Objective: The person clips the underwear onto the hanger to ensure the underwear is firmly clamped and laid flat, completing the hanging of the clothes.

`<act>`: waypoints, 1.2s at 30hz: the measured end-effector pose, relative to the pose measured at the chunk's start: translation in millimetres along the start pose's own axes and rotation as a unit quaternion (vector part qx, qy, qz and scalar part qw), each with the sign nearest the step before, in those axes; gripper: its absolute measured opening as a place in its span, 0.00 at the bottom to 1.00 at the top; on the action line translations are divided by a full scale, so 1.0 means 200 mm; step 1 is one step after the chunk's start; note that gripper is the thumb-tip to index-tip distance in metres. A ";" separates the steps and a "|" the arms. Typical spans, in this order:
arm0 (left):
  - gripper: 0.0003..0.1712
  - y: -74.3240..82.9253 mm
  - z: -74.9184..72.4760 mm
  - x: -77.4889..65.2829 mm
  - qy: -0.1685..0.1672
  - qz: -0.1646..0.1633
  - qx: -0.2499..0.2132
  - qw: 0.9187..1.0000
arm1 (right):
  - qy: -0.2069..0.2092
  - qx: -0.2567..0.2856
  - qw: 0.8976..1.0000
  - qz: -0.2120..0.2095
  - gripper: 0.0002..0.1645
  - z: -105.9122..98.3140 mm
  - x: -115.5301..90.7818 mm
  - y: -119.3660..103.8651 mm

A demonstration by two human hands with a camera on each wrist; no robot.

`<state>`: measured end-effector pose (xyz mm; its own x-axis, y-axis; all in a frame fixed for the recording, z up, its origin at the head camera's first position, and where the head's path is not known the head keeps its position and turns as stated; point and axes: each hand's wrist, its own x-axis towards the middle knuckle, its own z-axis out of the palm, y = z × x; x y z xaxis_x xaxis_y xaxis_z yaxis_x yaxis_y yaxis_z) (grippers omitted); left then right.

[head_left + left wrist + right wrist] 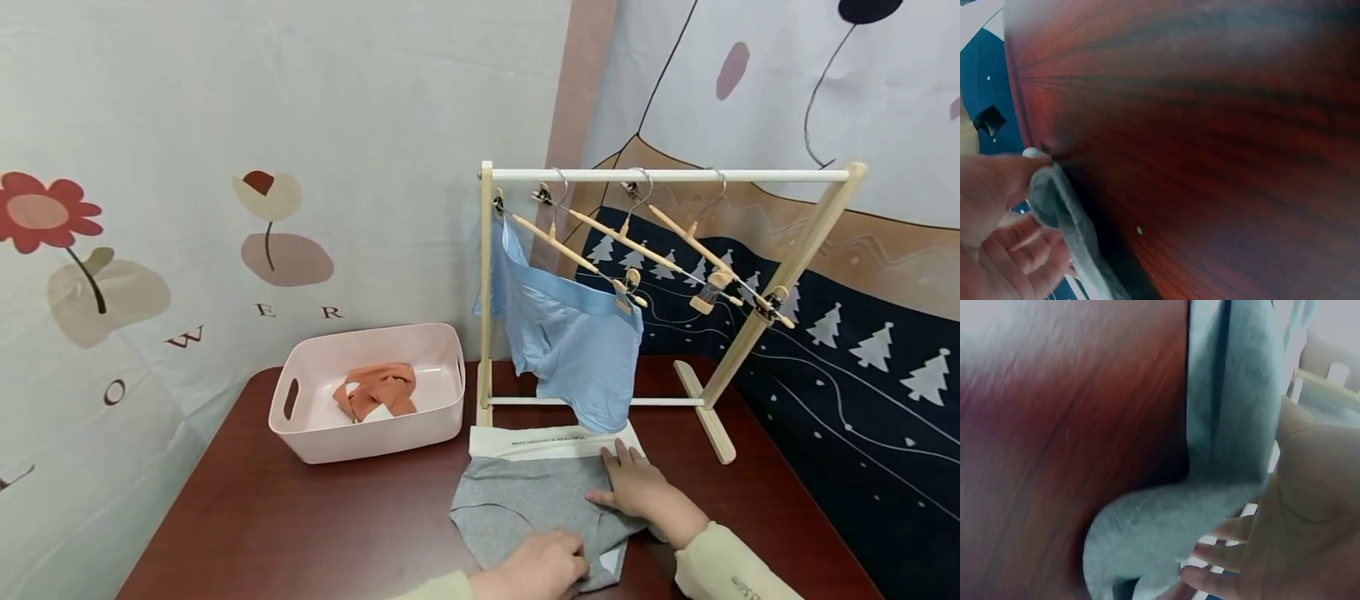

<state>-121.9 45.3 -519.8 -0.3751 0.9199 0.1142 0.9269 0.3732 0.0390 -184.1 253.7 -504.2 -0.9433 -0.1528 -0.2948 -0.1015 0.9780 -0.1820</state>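
A pair of grey briefs (525,487) with a white lettered waistband lies spread on the table in front of the rack. At its lower edge my left hand (536,567) pinches the grey cloth; the left wrist view shows the fabric (1079,231) between thumb and fingers (1041,262). My right hand (637,483) rests with spread fingers on the right side of the briefs, near the waistband. In the right wrist view, a grey fold (1154,525) hangs beside the right palm (1316,481).
A wooden drying rack (486,292) stands behind, with several clip hangers on its white bar (675,175). Light blue boxer briefs (577,333) hang from the leftmost hanger. To the left, a pink basket (375,446) holds orange cloth (378,387) on the dark red table (337,525).
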 end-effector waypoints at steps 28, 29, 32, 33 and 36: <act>0.46 -0.40 0.06 -0.15 -0.059 -0.309 -0.015 0.949 | 0.004 0.030 0.999 -0.038 0.59 0.07 -0.04 0.03; 0.46 -0.40 0.05 -0.15 -0.062 -0.309 -0.015 0.949 | 0.002 0.031 0.999 -0.039 0.59 0.07 -0.04 0.02; 0.46 -0.39 0.03 -0.14 -0.067 -0.312 -0.017 0.948 | -0.004 0.032 0.999 -0.044 0.59 0.06 -0.04 0.03; 0.46 -0.39 0.03 -0.14 -0.069 -0.313 -0.018 0.947 | -0.006 0.033 0.998 -0.045 0.59 0.05 -0.04 0.03; 0.47 -0.38 0.01 -0.13 -0.077 -0.321 -0.020 0.944 | -0.006 0.038 0.998 -0.054 0.60 0.04 -0.04 0.04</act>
<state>-183.2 -7.0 -527.5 -0.8534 0.5133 -0.0909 0.5066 0.8577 0.0881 -175.6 261.6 -511.4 -0.9246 -0.2579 -0.2802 -0.1773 0.9427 -0.2827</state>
